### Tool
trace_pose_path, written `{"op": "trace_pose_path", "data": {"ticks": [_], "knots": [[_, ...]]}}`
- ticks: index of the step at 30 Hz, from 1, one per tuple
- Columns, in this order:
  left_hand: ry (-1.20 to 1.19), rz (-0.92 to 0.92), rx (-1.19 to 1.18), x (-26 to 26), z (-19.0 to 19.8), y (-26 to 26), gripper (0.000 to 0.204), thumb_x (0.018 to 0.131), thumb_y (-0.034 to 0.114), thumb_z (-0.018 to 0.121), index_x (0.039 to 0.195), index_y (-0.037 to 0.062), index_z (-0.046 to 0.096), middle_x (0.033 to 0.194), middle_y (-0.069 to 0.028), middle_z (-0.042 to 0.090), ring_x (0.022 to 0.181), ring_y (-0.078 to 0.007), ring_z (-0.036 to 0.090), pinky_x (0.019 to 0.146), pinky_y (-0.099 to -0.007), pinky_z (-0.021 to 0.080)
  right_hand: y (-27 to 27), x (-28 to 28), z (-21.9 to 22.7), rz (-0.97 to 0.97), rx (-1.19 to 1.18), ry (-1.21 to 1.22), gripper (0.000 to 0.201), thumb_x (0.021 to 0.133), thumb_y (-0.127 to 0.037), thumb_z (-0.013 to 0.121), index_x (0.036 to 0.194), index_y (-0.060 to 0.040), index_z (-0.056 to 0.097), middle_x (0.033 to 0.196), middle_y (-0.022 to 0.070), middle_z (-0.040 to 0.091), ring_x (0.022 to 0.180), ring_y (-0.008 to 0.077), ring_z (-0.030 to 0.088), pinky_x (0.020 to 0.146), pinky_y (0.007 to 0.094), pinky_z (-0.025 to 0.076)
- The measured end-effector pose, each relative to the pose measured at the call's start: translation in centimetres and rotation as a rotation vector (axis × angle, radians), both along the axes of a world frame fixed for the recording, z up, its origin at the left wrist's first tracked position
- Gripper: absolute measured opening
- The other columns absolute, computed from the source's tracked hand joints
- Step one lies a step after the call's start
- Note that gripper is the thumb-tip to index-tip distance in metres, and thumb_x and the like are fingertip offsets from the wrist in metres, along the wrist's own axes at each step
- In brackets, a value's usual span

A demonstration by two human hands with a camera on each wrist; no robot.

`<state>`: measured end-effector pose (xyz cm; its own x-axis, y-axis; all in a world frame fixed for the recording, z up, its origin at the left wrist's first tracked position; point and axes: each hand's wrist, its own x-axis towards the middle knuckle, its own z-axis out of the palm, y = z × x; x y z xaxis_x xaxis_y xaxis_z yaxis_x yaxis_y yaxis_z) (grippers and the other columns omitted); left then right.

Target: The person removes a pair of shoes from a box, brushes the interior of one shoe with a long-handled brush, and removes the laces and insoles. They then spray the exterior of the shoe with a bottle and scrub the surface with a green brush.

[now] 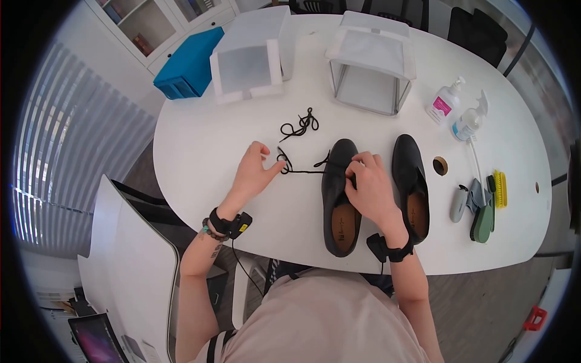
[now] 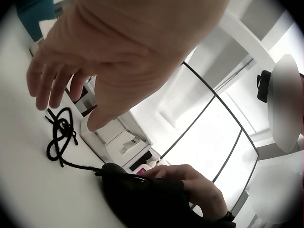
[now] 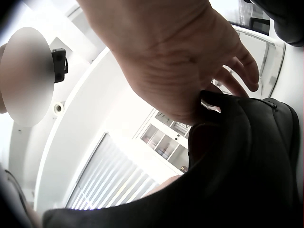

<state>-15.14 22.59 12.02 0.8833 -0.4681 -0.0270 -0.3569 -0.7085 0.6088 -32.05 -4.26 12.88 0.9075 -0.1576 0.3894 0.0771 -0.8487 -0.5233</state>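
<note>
Two black shoes stand side by side, toes away from the person: the left shoe [image 1: 341,199] and the right shoe [image 1: 410,181]. A black lace [image 1: 307,172] runs left from the left shoe over the table; a second lace [image 1: 299,128] lies loosely coiled farther back. The left hand [image 1: 254,172] hovers left of the first lace's end, fingers relaxed and apart, holding nothing. At the left shoe's upper, the right hand [image 1: 370,187] pinches its tongue [image 3: 211,99] between thumb and fingers, as the right wrist view shows.
Two clear-fronted boxes [image 1: 281,66] [image 1: 414,66] and a blue box [image 1: 189,63] stand at the back. On the right are two pump bottles [image 1: 445,104], a grey cloth [image 1: 476,195], a green brush [image 1: 482,224], a yellow brush [image 1: 500,189] and a round table hole [image 1: 440,166].
</note>
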Motion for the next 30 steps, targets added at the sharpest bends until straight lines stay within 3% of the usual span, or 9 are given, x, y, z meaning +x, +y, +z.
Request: {"op": "trace_pose_path", "data": {"ticks": [2, 5, 8, 15, 17, 20, 24, 26, 30], "knots": [[-0.434, -0.075, -0.181, -1.2, -0.6, -1.7, 0.040, 0.094, 0.020, 0.085, 0.126, 0.0044, 0.068, 0.122, -0.0147, 0.066, 0.113, -0.0288, 0.064, 0.095, -0.0379, 0.054, 0.0, 0.1, -0.2, 0.002, 0.030, 0.034, 0.008, 0.087, 0.000, 0.076, 0.093, -0.0013, 0.073, 0.116, 0.0151, 0.066, 0.108, 0.0374, 0.062, 0.094, 0.0464, 0.056], [-0.215, -0.406, -0.273, -3.1, 1.1, -4.4, 0.033, 0.093, 0.015, 0.083, 0.122, 0.0078, 0.069, 0.133, -0.0143, 0.060, 0.128, -0.0333, 0.053, 0.108, -0.0426, 0.047, 0.1, -0.1, -0.2, 0.005, 0.084, 0.062, 0.011, 0.087, 0.000, 0.076, 0.097, -0.0015, 0.072, 0.116, 0.0157, 0.065, 0.109, 0.0386, 0.062, 0.094, 0.0475, 0.056], [-0.353, -0.533, -0.223, -5.2, 0.6, -7.5, 0.027, 0.095, 0.013, 0.081, 0.119, 0.0097, 0.071, 0.130, -0.0107, 0.062, 0.129, -0.0336, 0.051, 0.109, -0.0447, 0.046, 0.3, -0.4, -0.4, -0.001, 0.103, 0.010, 0.014, 0.087, 0.001, 0.076, 0.099, -0.0016, 0.070, 0.118, 0.0160, 0.064, 0.110, 0.0391, 0.062, 0.094, 0.0477, 0.055], [-0.263, -0.602, -0.225, -3.8, 0.3, -8.2, 0.011, 0.101, 0.017, 0.075, 0.109, 0.0092, 0.074, 0.123, -0.0089, 0.066, 0.123, -0.0289, 0.055, 0.106, -0.0423, 0.047, 1.2, -2.7, -0.2, -0.107, 0.408, -0.068, 0.027, 0.089, 0.000, 0.077, 0.113, -0.0018, 0.064, 0.114, 0.0168, 0.063, 0.103, 0.0377, 0.065, 0.089, 0.0477, 0.054], [0.711, -0.351, -0.573, -3.3, 0.6, -8.2, 0.020, 0.108, 0.025, 0.067, 0.097, 0.0092, 0.069, 0.109, -0.0049, 0.068, 0.108, -0.0205, 0.060, 0.099, -0.0371, 0.048, 0.9, -3.0, -1.4, -0.093, 0.408, -0.056, 0.025, 0.090, 0.000, 0.077, 0.111, -0.0018, 0.064, 0.110, 0.0168, 0.064, 0.101, 0.0379, 0.065, 0.087, 0.0481, 0.054], [1.086, -0.286, -0.981, -2.5, -0.2, -7.8, 0.028, 0.113, 0.030, 0.057, 0.094, 0.0100, 0.063, 0.100, -0.0017, 0.067, 0.089, -0.0152, 0.061, 0.085, -0.0322, 0.049, 1.0, -3.2, -1.9, -0.085, 0.358, -0.061, 0.022, 0.090, -0.001, 0.077, 0.107, -0.0019, 0.064, 0.103, 0.0164, 0.065, 0.098, 0.0385, 0.066, 0.084, 0.0489, 0.054], [1.456, -0.461, -1.133, -0.2, -1.3, -6.4, 0.020, 0.109, 0.024, 0.064, 0.096, 0.0107, 0.057, 0.101, -0.0031, 0.068, 0.080, -0.0171, 0.062, 0.073, -0.0313, 0.048, 1.2, -3.4, -1.6, -0.103, 0.281, -0.061, 0.019, 0.090, -0.002, 0.076, 0.104, -0.0021, 0.064, 0.104, 0.0160, 0.066, 0.100, 0.0400, 0.066, 0.083, 0.0496, 0.054], [0.421, -0.432, -0.470, -0.1, -1.6, -6.1, 0.014, 0.105, 0.014, 0.069, 0.103, 0.0094, 0.056, 0.099, -0.0027, 0.069, 0.074, -0.0158, 0.062, 0.064, -0.0311, 0.047, 1.1, -3.5, -1.7, -0.105, 0.286, -0.066, 0.019, 0.090, -0.002, 0.076, 0.104, -0.0023, 0.064, 0.104, 0.0158, 0.065, 0.101, 0.0398, 0.066, 0.083, 0.0497, 0.053], [-0.139, -0.377, -0.258, -3.5, -0.1, -7.2, 0.012, 0.100, 0.007, 0.071, 0.101, 0.0069, 0.059, 0.085, -0.0011, 0.066, 0.074, -0.0127, 0.062, 0.064, -0.0307, 0.047, 1.3, -3.5, -1.5, -0.106, 0.281, -0.037, 0.019, 0.089, -0.002, 0.076, 0.103, -0.0033, 0.063, 0.104, 0.0151, 0.064, 0.101, 0.0393, 0.064, 0.083, 0.0498, 0.053]]}}
